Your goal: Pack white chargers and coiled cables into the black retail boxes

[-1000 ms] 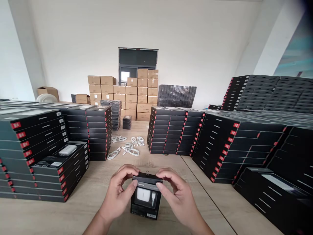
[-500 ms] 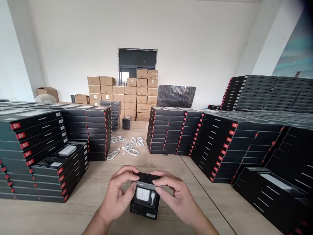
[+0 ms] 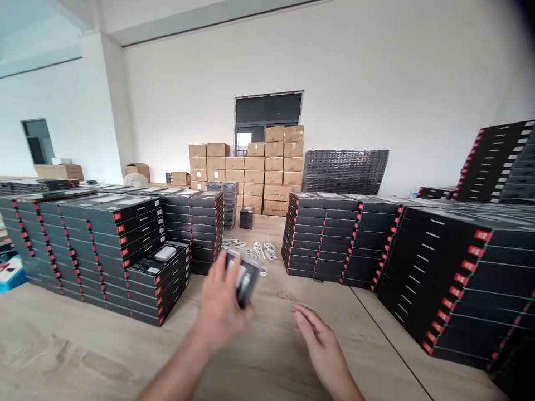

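My left hand (image 3: 219, 303) grips a small black product box (image 3: 244, 277) with a white charger showing through its window, lifted above the wooden table (image 3: 83, 356) and tilted toward the left stacks. My right hand (image 3: 321, 340) hovers low over the table to the right with its fingers loosely spread and nothing in it. Just left of the held box stands a lower stack of black boxes (image 3: 161, 284) with red tabs, and an open box with a white charger (image 3: 165, 253) lies on top.
Tall stacks of black boxes (image 3: 104, 234) line the left, and more stacks (image 3: 460, 267) fill the right. White coiled cables (image 3: 265, 250) lie on the table between them. Brown cartons (image 3: 259, 167) and dark trays (image 3: 345, 171) stand against the far wall.
My right hand let go of the box and dropped away. My left hand lifted the box up and to the left. The view swung left.
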Demonstrator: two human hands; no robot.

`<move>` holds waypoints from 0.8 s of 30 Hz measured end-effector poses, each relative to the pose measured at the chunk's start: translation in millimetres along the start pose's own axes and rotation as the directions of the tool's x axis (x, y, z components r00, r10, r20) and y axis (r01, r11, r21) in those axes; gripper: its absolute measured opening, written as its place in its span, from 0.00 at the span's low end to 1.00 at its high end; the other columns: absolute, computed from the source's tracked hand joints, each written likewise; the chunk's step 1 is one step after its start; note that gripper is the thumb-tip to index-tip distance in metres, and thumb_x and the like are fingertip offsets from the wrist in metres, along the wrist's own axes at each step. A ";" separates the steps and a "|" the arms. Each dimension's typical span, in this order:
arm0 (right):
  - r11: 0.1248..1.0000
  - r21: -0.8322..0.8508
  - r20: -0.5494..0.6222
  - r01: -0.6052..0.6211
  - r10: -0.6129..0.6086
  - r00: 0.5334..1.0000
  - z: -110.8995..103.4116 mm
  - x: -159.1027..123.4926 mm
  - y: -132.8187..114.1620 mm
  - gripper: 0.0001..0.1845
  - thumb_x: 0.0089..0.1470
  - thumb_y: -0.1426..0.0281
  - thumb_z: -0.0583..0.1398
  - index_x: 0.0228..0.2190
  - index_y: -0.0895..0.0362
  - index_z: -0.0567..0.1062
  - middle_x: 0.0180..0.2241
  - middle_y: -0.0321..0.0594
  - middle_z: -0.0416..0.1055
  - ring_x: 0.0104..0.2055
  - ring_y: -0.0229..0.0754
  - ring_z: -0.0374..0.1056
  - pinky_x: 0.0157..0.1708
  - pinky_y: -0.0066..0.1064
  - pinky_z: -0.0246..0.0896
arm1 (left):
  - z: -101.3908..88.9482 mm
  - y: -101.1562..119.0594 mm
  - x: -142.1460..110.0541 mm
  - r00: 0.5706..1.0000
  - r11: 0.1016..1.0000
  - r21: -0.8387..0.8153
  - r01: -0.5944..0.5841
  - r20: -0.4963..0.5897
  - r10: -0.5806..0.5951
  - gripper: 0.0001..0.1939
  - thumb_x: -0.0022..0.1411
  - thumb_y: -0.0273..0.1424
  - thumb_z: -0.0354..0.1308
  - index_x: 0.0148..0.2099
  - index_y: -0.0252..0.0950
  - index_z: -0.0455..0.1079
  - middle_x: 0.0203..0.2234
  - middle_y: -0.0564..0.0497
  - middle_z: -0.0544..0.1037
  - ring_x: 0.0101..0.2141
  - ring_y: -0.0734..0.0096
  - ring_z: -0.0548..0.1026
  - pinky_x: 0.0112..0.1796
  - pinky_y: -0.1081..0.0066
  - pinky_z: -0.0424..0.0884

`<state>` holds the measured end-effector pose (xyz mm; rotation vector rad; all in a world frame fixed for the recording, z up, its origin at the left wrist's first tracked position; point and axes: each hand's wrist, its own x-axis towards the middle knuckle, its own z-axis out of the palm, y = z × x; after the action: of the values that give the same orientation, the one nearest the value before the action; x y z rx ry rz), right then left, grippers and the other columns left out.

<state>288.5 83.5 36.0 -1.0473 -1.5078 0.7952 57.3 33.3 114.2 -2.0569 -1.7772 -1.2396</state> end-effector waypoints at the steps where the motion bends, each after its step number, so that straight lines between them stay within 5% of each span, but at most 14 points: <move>1: 0.998 -0.057 0.023 0.022 -0.021 1.000 2.6 -0.6 5.4 0.19 0.53 0.56 0.60 0.39 0.54 0.80 0.44 0.47 0.78 0.46 0.52 0.74 0.40 0.39 0.73 | -17.0 -16.2 12.5 1.000 0.998 0.056 0.005 -0.021 -0.004 0.46 0.45 0.31 0.62 0.67 0.39 0.51 0.67 0.39 0.47 0.62 0.41 0.53 0.58 0.47 0.54; 5: 0.981 -0.172 0.090 0.084 -0.070 0.994 12.3 -2.6 15.7 0.14 0.53 0.61 0.57 0.33 0.54 0.81 0.37 0.44 0.79 0.39 0.49 0.75 0.39 0.38 0.71 | -79.2 -76.3 60.3 0.967 0.945 0.295 0.140 0.166 -0.195 0.41 0.49 0.34 0.58 0.66 0.32 0.53 0.65 0.37 0.55 0.65 0.42 0.45 0.61 0.49 0.47; 9: 0.977 -0.191 0.088 0.091 -0.075 0.993 13.2 -1.8 15.4 0.14 0.53 0.63 0.57 0.32 0.54 0.81 0.36 0.43 0.79 0.37 0.48 0.75 0.38 0.38 0.70 | -121.1 -110.3 76.3 0.903 0.939 0.306 0.157 0.341 -0.262 0.28 0.53 0.34 0.52 0.56 0.29 0.68 0.53 0.36 0.73 0.58 0.47 0.64 0.56 0.55 0.60; 12: 0.980 -0.175 0.091 0.098 -0.083 0.992 10.9 -1.9 13.5 0.13 0.53 0.64 0.57 0.31 0.54 0.82 0.34 0.42 0.80 0.35 0.48 0.75 0.37 0.37 0.70 | -142.2 -118.7 68.8 0.858 0.967 0.235 0.095 0.473 -0.199 0.31 0.51 0.35 0.55 0.59 0.37 0.66 0.61 0.42 0.65 0.59 0.50 0.64 0.55 0.59 0.63; 16: 0.977 -0.184 0.110 0.105 -0.086 0.990 10.4 -3.2 11.6 0.13 0.52 0.65 0.57 0.30 0.53 0.82 0.33 0.41 0.80 0.34 0.47 0.75 0.35 0.36 0.70 | -155.8 -122.2 60.8 0.750 0.980 0.200 -0.006 0.649 -0.128 0.36 0.42 0.27 0.59 0.57 0.46 0.68 0.67 0.50 0.50 0.62 0.48 0.59 0.53 0.59 0.65; 20: 0.979 -0.176 0.119 0.103 -0.083 0.989 9.7 -5.0 10.6 0.13 0.52 0.65 0.57 0.30 0.53 0.82 0.32 0.41 0.80 0.33 0.48 0.75 0.35 0.36 0.70 | -155.4 -124.0 63.7 0.760 0.959 0.275 -0.069 0.638 -0.128 0.29 0.40 0.22 0.57 0.47 0.45 0.76 0.65 0.49 0.58 0.60 0.51 0.62 0.55 0.59 0.63; 24: 0.980 -0.165 0.126 0.112 -0.092 0.988 7.7 -4.6 11.9 0.13 0.52 0.65 0.57 0.30 0.53 0.82 0.32 0.41 0.80 0.34 0.48 0.75 0.36 0.37 0.70 | -157.7 -121.4 63.6 0.750 0.943 0.321 -0.083 0.643 -0.153 0.28 0.42 0.23 0.59 0.48 0.45 0.76 0.64 0.48 0.59 0.58 0.48 0.65 0.54 0.58 0.65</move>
<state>283.5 84.3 22.1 -1.0545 -1.7415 0.6738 -127.4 21.6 211.2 -2.4160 -2.1009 -0.1312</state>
